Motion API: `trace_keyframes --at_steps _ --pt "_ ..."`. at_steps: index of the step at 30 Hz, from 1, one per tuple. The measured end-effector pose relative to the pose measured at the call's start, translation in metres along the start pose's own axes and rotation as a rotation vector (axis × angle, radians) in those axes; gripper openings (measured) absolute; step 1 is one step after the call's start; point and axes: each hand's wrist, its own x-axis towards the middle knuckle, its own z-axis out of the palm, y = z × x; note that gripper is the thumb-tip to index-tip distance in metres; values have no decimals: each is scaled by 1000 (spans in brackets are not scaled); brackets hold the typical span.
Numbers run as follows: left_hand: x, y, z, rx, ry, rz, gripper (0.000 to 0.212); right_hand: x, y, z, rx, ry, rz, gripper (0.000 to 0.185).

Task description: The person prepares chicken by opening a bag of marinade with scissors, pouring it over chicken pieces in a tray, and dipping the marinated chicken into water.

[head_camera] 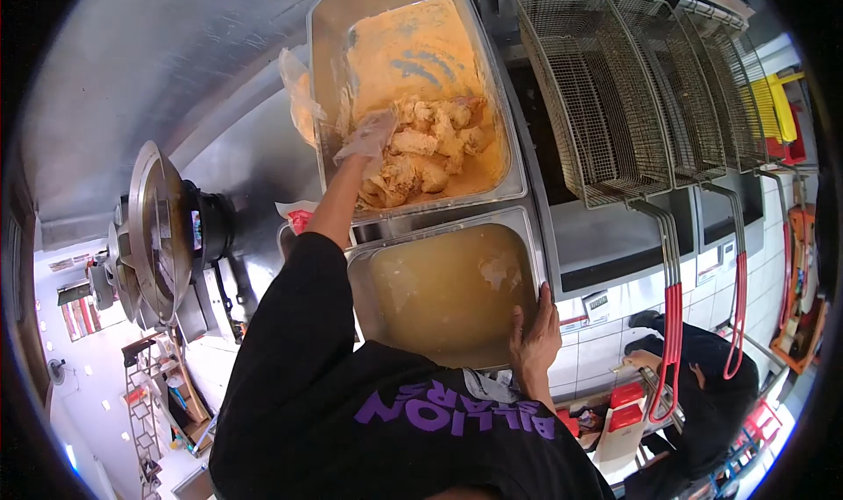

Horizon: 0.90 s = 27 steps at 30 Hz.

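My left hand (370, 136), in a clear plastic glove, is among the flour-coated chicken pieces (435, 138) in a deep metal pan (517, 164). Its fingertips are partly hidden by the pieces and the glove's folds, so what it holds cannot be told. Orange-tinted flour (415, 45) covers the far part of that pan, with streaks of bare metal showing. Closer to my body is a second metal pan (359, 289) of cloudy yellowish liquid (448, 289). My bare right hand (537, 339) is at its right rim, thumb on the inner side and fingers along the rim.
Wire fryer baskets (593, 98) with red-coated handles (672, 348) hang over the fryer at right. A plastic bag (301, 98) lies against the flour pan's left side. Round metal cookware (158, 230) stands at left. A person in dark clothes (711, 394) is at lower right.
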Motion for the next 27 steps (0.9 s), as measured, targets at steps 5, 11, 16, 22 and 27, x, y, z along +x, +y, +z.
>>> trace_keyframes --at_steps 5,11,16,22,27 --pt "20 19 22 -402 -110 -166 26 1 0 0 -15 30 -48 58" --pt "27 58 14 -1280 -204 -149 40 0 0 -1 -25 3 -20 57" --pt "18 40 8 -1065 -144 43 44 0 -2 -1 -29 2 4 58" --pt "-9 -6 19 -26 -40 -151 39 0 1 1 -25 40 -34 57" --pt "12 20 44 -46 -161 -233 35 -1 -2 -2 1 -44 57 59"
